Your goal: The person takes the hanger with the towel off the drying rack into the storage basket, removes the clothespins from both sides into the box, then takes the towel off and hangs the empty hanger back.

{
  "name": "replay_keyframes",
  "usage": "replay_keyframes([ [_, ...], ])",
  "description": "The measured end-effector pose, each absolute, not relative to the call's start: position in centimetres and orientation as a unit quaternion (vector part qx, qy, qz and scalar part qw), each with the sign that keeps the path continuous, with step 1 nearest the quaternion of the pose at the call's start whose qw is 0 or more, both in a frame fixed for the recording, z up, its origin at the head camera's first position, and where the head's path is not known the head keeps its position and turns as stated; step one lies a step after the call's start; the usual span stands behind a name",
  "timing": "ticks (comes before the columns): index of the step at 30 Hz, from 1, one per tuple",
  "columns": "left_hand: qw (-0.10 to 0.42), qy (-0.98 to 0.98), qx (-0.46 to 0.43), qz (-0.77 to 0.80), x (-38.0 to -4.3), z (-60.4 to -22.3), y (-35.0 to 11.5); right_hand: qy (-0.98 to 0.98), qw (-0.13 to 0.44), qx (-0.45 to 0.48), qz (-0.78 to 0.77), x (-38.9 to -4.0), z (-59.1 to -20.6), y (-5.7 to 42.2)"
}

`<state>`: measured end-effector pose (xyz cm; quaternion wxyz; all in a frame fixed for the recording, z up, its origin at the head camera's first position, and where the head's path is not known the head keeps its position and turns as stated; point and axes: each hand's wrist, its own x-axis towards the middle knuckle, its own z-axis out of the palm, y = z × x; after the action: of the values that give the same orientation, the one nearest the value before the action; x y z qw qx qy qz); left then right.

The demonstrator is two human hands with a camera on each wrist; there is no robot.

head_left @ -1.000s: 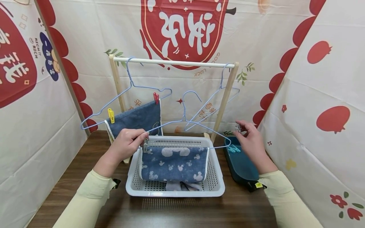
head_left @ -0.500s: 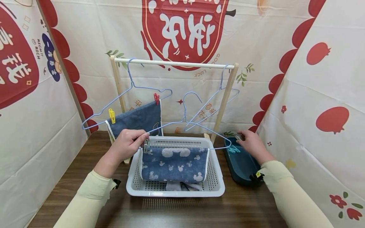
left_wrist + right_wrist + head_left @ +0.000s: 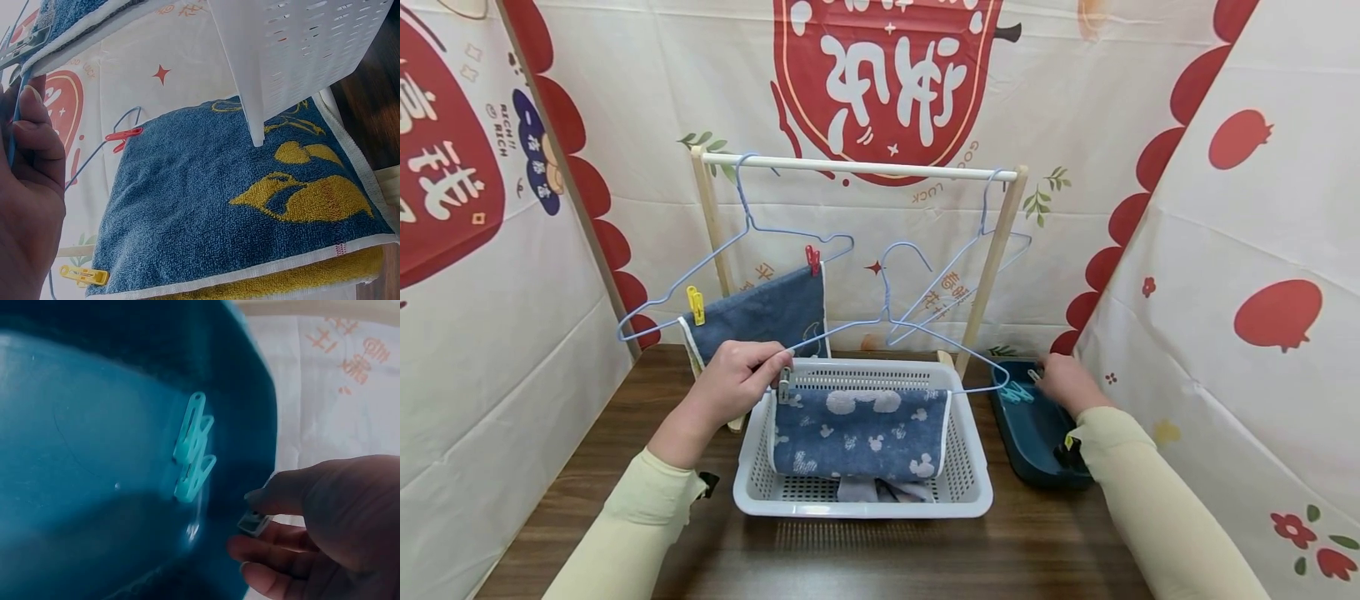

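Blue hanger [image 3: 886, 310] hook-up, grey peg [image 3: 253, 523] pinched at the tray [image 3: 1036, 435]

Head: the left hand [image 3: 737, 377] pinches the hanger's wire; its long axis runs left to right above the white basket [image 3: 857, 510], the patterned towel [image 3: 861, 437] hanging from it. Left wrist: a metallic clip [image 3: 25, 50] sits at the towel's corner, beside the fingers. Right wrist: the right hand [image 3: 325, 519] holds the peg between thumb and fingers, near teal pegs [image 3: 185, 452]; its pointing is hard to make out.

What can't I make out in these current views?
- Head: part of the grey cloth, hidden by the patterned towel.
- Left wrist: part of the left hand, cut off by the left edge.
- Right wrist: most of the grey clip, hidden by the right hand.
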<state>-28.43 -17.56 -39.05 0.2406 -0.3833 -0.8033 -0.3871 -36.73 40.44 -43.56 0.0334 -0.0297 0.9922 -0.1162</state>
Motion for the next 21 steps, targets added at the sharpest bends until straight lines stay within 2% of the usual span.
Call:
replay_keyframes([
  [13,0.243,-0.804,-0.385,-0.384,-28.4,-38.9,-17.5,0.996,0.061,-0.045,-0.037,-38.5,-45.4,40.9],
  [21,0.245,-0.803,-0.384,-0.385,-28.4,-38.8,-17.6,0.997,0.068,-0.015,-0.04,-38.6,-45.6,40.3],
])
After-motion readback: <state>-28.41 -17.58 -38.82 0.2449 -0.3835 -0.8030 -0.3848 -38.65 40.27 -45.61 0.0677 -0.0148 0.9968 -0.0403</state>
